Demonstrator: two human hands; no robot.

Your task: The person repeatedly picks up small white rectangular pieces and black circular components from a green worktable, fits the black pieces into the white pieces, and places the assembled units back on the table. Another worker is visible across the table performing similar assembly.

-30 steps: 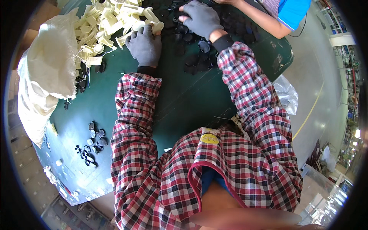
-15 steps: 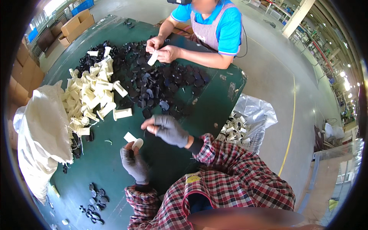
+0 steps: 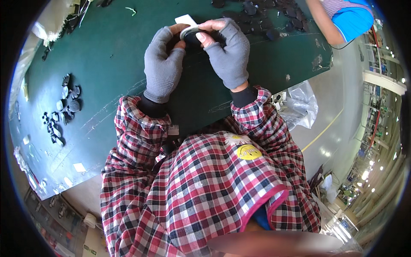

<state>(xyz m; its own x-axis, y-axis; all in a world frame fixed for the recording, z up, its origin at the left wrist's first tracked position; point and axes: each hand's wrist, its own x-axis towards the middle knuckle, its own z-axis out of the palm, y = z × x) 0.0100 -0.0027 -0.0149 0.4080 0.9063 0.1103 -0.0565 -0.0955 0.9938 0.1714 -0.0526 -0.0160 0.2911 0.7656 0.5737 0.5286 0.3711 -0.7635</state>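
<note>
Both my hands, in grey fingerless gloves, meet above the green table. My left hand (image 3: pixel 164 64) is closed on a white plastic piece (image 3: pixel 186 19) with a flat stem and a rounded flange. Against the flange's underside lies a black round pad (image 3: pixel 191 37), partly hidden by fingers. My right hand (image 3: pixel 229 51) pinches pad and flange together, its thumb on the black pad and its fingertips at the white rim.
Loose black pieces (image 3: pixel 73 106) lie on the green table (image 3: pixel 115 55) at left, with more black pads (image 3: pixel 295 21) at the far side. A white sack (image 3: pixel 49 23) stands far left. A plastic-lined container (image 3: pixel 302 103) sits beyond the right edge, near a co-worker's arm (image 3: pixel 323 19).
My right hand has come to the white piece, and a black pad now shows against its flange. The view has tilted down, taking the pile of white pieces out of sight.
</note>
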